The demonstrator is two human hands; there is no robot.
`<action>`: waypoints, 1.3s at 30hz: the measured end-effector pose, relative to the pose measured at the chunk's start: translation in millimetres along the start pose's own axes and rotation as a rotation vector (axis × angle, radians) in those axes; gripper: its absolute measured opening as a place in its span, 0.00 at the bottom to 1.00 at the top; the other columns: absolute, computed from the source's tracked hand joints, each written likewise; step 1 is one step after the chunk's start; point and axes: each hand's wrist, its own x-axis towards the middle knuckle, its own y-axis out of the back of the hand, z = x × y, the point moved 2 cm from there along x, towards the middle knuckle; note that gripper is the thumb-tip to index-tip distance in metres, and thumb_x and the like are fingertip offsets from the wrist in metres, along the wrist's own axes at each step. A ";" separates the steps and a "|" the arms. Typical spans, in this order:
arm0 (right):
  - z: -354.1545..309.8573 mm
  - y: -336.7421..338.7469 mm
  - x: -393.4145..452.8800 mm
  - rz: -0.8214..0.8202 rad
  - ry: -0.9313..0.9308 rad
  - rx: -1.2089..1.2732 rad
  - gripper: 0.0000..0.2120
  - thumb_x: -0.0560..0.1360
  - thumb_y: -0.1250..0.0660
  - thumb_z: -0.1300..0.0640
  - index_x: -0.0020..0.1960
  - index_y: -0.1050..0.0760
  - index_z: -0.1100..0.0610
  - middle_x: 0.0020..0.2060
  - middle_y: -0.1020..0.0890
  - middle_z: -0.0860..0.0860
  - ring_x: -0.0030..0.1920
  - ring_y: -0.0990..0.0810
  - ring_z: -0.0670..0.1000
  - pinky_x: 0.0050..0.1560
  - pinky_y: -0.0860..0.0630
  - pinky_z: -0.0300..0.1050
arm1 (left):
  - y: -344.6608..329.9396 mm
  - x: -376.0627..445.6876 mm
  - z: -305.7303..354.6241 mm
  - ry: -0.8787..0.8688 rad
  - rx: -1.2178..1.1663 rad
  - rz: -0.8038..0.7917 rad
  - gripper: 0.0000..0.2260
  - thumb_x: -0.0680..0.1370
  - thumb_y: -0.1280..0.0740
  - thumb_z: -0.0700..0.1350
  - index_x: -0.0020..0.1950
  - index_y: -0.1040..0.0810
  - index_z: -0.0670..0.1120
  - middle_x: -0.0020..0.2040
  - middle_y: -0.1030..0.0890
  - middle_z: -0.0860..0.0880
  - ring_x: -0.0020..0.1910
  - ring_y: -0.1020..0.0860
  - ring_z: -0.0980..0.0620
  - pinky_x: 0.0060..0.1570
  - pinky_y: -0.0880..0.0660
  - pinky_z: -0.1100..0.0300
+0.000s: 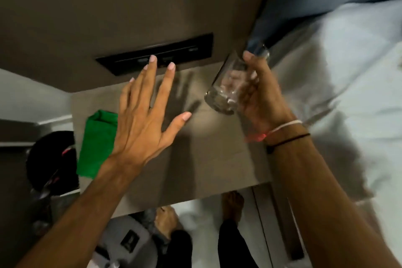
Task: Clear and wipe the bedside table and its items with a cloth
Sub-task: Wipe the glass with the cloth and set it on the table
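Head view only: I judge I'm in the clearing step. My right hand (258,98) wraps its fingers around a clear, smooth glass tumbler (230,85), tilted and lifted off the matte beige bedside table (206,159). My left hand (143,115) hovers with fingers spread wide, empty. Next I'd set the glass aside, then grab the folded green cloth (95,143) lying on the table's left edge.

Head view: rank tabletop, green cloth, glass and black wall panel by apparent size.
1. tabletop
2. green cloth, partly hidden by the left arm
3. and 4. black wall panel and glass: unsure, since the glass is held nearer the camera.
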 end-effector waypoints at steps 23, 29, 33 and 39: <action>87.9 -37.8 108.7 0.080 -0.506 0.989 0.27 0.71 0.25 0.49 0.58 0.21 0.70 0.50 0.16 0.62 0.44 0.15 0.59 0.31 0.16 0.54 | -20.5 -60.3 -108.1 0.222 -0.024 -0.059 0.36 0.81 0.58 0.68 0.84 0.51 0.48 0.84 0.48 0.39 0.80 0.40 0.38 0.75 0.39 0.40; 86.5 -23.9 103.0 0.059 -0.521 0.945 0.30 0.70 0.24 0.45 0.58 0.22 0.70 0.48 0.15 0.62 0.43 0.14 0.59 0.33 0.16 0.53 | -43.9 -67.5 -115.4 0.459 0.016 -0.132 0.32 0.83 0.46 0.61 0.83 0.49 0.49 0.83 0.47 0.37 0.79 0.39 0.34 0.73 0.36 0.35; 94.4 -15.2 97.2 0.084 -0.481 0.694 0.34 0.70 0.28 0.37 0.66 0.23 0.60 0.53 0.17 0.55 0.42 0.16 0.53 0.32 0.17 0.45 | -66.0 -85.1 -132.9 0.786 -0.038 -0.412 0.42 0.79 0.33 0.58 0.83 0.55 0.49 0.82 0.46 0.37 0.79 0.41 0.33 0.72 0.34 0.33; 114.9 -17.1 70.2 -0.140 -0.451 0.346 0.31 0.71 0.32 0.32 0.61 0.22 0.57 0.47 0.18 0.50 0.39 0.19 0.46 0.40 0.23 0.40 | -82.0 -82.8 -135.0 0.720 0.059 -0.392 0.39 0.77 0.27 0.47 0.82 0.45 0.44 0.71 0.30 0.33 0.70 0.31 0.31 0.67 0.30 0.38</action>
